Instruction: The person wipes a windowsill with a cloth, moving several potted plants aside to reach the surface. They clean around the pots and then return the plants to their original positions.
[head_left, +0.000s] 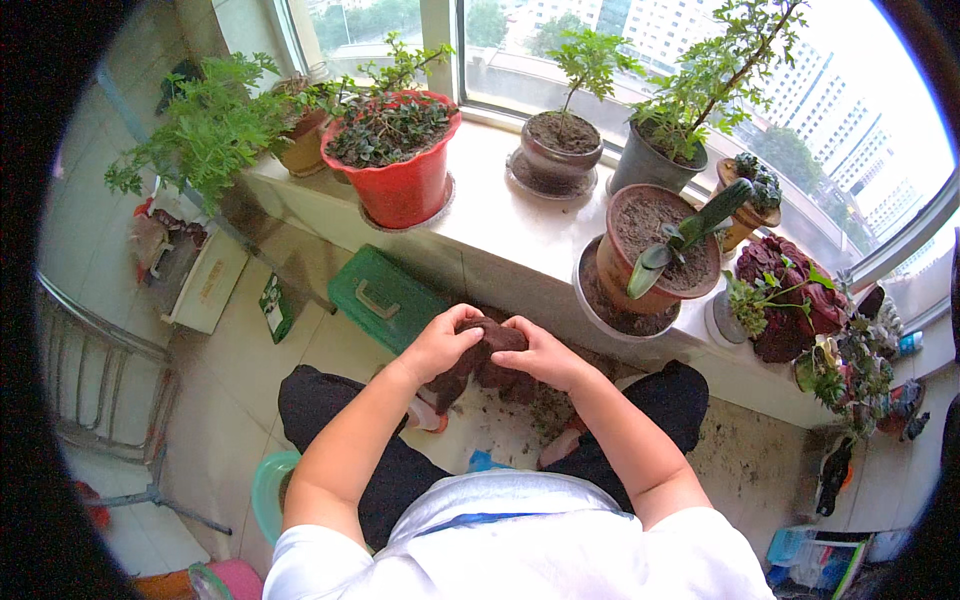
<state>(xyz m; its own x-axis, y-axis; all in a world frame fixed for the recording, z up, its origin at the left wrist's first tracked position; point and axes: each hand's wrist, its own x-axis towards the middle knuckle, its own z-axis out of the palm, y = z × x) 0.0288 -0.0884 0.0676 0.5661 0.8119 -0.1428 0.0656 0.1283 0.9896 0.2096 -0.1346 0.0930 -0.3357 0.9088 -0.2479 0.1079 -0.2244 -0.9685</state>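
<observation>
Both hands hold a dark brown cloth (491, 336), which looks crumpled and hangs down between them. My left hand (444, 343) grips its left side, with the thumb on top. On the other side my right hand (546, 355) pinches the cloth between thumb and fingers. The lower folds hang above a tiled floor strewn with dark soil (510, 435). A green plastic box (386, 296) with a pale handle lies just beyond my left hand. What sits directly beneath the cloth is partly hidden.
Along the windowsill (495, 225) stand a red flowerpot (397, 184), a brown glazed pot (561, 154) and a terracotta pot (652, 240) on a saucer. A teal basin (271, 487) is by my left leg. A metal rack (105, 375) stands at the far left.
</observation>
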